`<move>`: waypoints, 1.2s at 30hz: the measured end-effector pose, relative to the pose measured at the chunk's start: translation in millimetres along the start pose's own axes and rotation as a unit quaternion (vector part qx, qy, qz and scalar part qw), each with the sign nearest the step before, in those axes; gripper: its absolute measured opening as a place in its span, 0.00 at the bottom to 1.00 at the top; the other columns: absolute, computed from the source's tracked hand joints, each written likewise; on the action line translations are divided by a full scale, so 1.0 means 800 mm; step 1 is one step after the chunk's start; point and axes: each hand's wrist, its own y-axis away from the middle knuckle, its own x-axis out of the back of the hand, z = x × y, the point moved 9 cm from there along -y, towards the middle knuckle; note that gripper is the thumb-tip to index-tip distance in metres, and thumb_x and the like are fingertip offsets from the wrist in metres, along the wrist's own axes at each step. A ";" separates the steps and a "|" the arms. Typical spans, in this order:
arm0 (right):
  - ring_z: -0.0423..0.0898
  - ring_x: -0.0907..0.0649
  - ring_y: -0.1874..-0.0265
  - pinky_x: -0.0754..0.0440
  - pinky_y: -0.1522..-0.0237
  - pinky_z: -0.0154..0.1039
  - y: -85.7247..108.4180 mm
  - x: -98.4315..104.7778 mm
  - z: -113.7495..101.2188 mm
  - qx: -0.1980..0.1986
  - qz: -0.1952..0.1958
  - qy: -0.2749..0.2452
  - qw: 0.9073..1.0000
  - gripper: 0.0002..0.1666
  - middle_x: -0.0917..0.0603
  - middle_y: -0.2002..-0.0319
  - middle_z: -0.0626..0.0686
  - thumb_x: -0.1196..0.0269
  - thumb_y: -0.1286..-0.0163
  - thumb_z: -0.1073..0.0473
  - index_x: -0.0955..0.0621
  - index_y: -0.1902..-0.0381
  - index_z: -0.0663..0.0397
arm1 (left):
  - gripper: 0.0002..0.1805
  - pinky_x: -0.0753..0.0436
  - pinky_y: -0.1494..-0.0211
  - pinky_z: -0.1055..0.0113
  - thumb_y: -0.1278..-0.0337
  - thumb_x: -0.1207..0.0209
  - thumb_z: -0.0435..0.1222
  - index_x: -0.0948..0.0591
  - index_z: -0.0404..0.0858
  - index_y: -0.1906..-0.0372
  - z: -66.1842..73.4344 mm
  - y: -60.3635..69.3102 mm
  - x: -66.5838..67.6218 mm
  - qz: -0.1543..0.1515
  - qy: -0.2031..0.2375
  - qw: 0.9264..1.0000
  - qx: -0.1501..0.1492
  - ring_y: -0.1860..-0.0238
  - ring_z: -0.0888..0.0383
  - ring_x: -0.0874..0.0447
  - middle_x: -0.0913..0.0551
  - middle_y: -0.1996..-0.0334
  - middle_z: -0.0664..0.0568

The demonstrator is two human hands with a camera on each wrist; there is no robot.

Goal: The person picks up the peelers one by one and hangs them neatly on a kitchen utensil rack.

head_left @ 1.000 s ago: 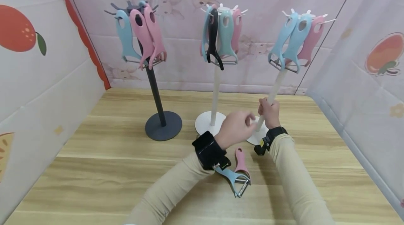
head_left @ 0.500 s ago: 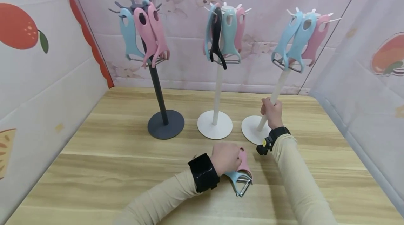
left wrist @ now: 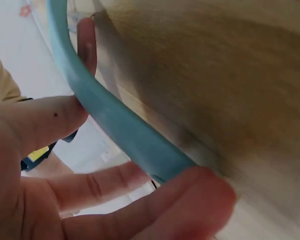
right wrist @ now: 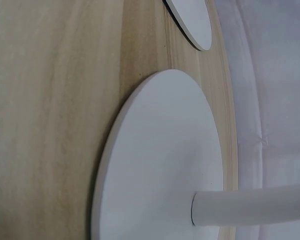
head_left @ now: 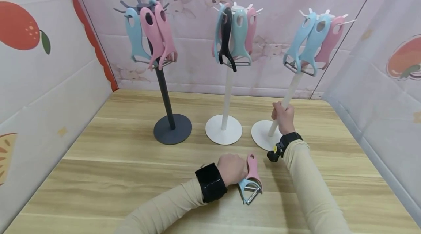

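Observation:
My left hand (head_left: 232, 168) is at a blue peeler (head_left: 243, 185) lying on the table. Close up in the left wrist view, fingers and thumb pinch that peeler's handle (left wrist: 115, 122), partly lifted off the wood. A pink peeler (head_left: 252, 165) lies right beside it, its blade end against the blue one's metal blade. My right hand (head_left: 284, 118) grips the white pole (head_left: 291, 88) of the right stand, which leans to the right. Two blue peelers (head_left: 317, 40) and a pink peeler (head_left: 330, 40) hang from that stand's hooks. In the right wrist view only the stand's round base (right wrist: 155, 155) and pole show.
A middle white stand (head_left: 223, 135) bears blue, black, green and pink peelers. At the left, a dark grey stand (head_left: 172, 135) carries blue and pink ones. Patterned cloth (head_left: 197, 77) walls the wooden table (head_left: 108, 175) at the back and both sides.
My left hand has come down from beside the right stand to the lying peelers, then shifted slightly left onto the blue one. The right hand keeps its grip on the pole.

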 end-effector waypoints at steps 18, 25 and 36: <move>0.44 0.39 0.89 0.40 0.81 0.39 0.002 -0.002 -0.003 0.002 0.000 -0.005 1.000 0.21 0.37 0.91 0.46 0.51 0.34 0.67 0.35 0.88 0.61 | 0.15 0.34 0.85 0.71 0.64 0.34 0.36 0.32 0.40 0.84 -0.012 0.012 -0.011 -0.040 0.124 0.991 -0.005 0.85 0.60 0.34 0.34 0.85 0.56; 0.44 0.38 0.89 0.38 0.81 0.37 0.001 0.001 -0.002 0.001 0.007 0.011 1.000 0.21 0.37 0.91 0.46 0.50 0.34 0.65 0.34 0.88 0.60 | 0.20 0.31 0.81 0.69 0.62 0.36 0.35 0.29 0.33 0.62 -0.009 0.012 -0.003 -0.019 0.149 0.989 -0.007 0.82 0.58 0.31 0.29 0.81 0.52; 0.44 0.37 0.89 0.36 0.82 0.35 0.000 0.000 0.000 -0.006 0.003 0.009 1.000 0.21 0.36 0.91 0.48 0.50 0.33 0.65 0.33 0.88 0.59 | 0.16 0.36 0.83 0.70 0.53 0.40 0.41 0.29 0.38 0.60 -0.011 0.008 0.037 0.059 0.154 0.986 -0.025 0.83 0.62 0.35 0.35 0.83 0.58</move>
